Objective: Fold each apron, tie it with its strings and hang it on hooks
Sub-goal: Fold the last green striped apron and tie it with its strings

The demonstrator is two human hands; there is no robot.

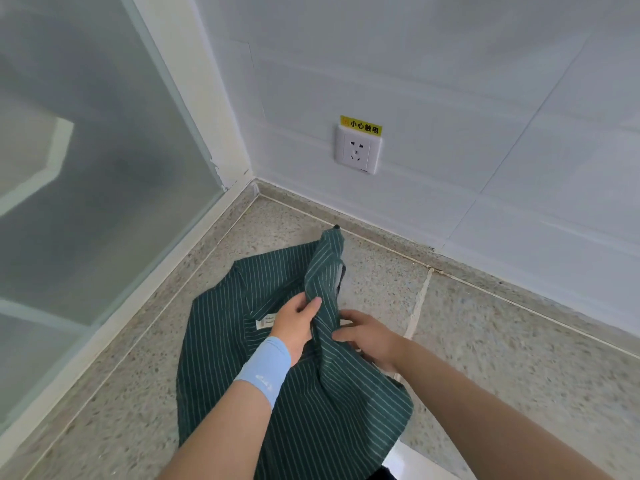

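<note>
A raised fold of the striped apron [311,410] is gripped by the left hand [297,325] and pinched by the right hand [369,337].

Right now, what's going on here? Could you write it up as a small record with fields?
surface: speckled stone counter, in a corner
item: green pinstriped apron, rumpled on the counter, one fold lifted
left hand: grips the lifted fold; light blue wristband on the wrist
right hand: pinches the same fold from the other side
tag: white label on the apron, beside the left hand
wall: wall socket under a yellow warning sticker
side: frosted glass pane
progress: not yet folded or tied; no hooks in view
</note>
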